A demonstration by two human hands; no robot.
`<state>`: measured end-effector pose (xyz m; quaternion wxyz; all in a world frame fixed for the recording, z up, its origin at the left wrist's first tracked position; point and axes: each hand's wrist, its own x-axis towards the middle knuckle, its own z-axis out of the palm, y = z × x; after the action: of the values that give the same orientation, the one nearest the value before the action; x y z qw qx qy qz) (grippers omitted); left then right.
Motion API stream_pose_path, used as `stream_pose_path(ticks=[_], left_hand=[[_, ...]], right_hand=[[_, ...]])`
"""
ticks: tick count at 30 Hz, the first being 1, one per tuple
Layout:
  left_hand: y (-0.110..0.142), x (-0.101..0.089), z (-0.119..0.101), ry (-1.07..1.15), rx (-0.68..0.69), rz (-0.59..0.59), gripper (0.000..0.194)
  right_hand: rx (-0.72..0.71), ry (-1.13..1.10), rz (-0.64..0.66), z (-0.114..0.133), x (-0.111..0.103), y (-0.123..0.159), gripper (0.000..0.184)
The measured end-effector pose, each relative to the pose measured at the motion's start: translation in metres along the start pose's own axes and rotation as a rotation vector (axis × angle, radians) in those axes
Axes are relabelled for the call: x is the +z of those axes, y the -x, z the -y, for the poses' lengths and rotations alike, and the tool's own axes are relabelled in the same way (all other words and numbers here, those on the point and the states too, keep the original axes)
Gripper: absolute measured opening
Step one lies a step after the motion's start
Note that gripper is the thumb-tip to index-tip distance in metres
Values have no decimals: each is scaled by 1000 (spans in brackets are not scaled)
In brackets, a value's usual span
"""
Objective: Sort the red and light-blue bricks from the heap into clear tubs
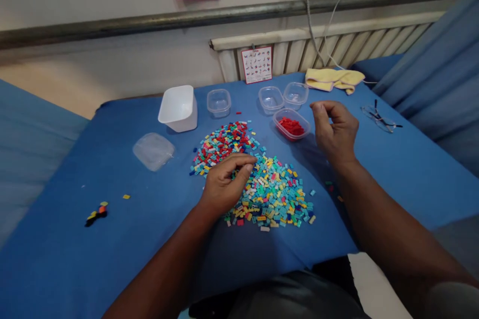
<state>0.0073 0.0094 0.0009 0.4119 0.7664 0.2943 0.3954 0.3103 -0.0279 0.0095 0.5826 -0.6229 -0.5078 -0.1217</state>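
Observation:
A loose pile of small toy building bricks (275,189) in turquoise, yellow, red, blue and white covers the middle of the table. Over its left part is my left hand (228,184), fingers curled and thumb close to the index finger; whatever they hold, if anything, is hidden. My right hand (337,132) is raised to the right of a clear tub (277,115) of red bricks (292,126). Its thumb and index fingertips are pinched together, and I cannot make out anything between them. One red brick (238,112) lies apart behind the pile.
Behind the pile stand a white bin (179,109) and clear tubs (219,103), (271,100), (296,94). A clear lid (153,151) and a small joined brick piece (96,214) lie left. Glasses (380,117) and a yellow cloth (333,79) lie right.

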Motion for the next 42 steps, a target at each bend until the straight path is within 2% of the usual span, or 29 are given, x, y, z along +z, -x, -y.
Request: stream_pose_path(ticks=[4, 8, 10, 13, 15, 16, 18, 21, 23, 25, 27, 28, 30, 32, 35, 37, 39, 40, 41, 42], left_hand=[[2, 1, -9, 51, 53, 37, 18], [6, 2, -18, 82, 154, 87, 17], [7, -1, -19, 68, 179, 92, 16], [9, -8, -16, 14, 133, 107, 20], [10, -11, -16, 6, 46, 140, 32], [10, -10, -18, 53, -16, 156, 39], [11, 0, -27, 263, -175, 189, 54], [14, 34, -50, 713, -415, 211, 76], [18, 64, -71, 901, -539, 167, 75], [22, 90, -93, 1069, -651, 187, 73], [23, 103, -115, 1213, -807, 226, 70], [22, 103, -124, 1270, -843, 229, 70], [16, 91, -139, 1361, -767, 199, 66], [7, 68, -144, 1371, -627, 123, 63], [2, 26, -132, 1240, -528, 0, 60], [12, 1, -114, 1023, -470, -98, 58], [33, -18, -96, 729, -445, -145, 54], [46, -25, -89, 600, -447, -107, 51], [60, -29, -84, 498, -474, 2, 48], [74, -31, -81, 434, -486, 167, 46]], right_hand=[[28, -99, -84, 28, 7, -16, 33], [-59, -270, -89, 70, 22, -34, 37], [-92, -335, 18, 87, 32, -37, 38], [-132, -357, 297, 101, 42, -29, 35], [-122, -364, 406, 108, 45, -18, 32], [-111, -372, 408, 113, 44, -14, 31], [-111, -395, 334, 128, 39, -10, 28], [-209, -408, 148, 167, 25, -21, 20], [-302, -397, 16, 196, 16, -36, 17], [-451, -369, -46, 220, 11, -48, 17], [-511, -379, -71, 234, 10, -53, 18], [-537, -375, -62, 235, 11, -52, 18], [-613, -324, 2, 230, 12, -47, 17], [-698, -217, 114, 213, 11, -37, 18], [-696, -100, 288, 170, -6, -18, 17], [-582, -36, 406, 134, -30, 0, 18], [-373, 52, 534, 95, -61, 26, 27], [-256, 89, 600, 77, -76, 41, 33], [-140, 117, 662, 59, -90, 57, 39], [-44, 138, 708, 45, -103, 73, 46]])
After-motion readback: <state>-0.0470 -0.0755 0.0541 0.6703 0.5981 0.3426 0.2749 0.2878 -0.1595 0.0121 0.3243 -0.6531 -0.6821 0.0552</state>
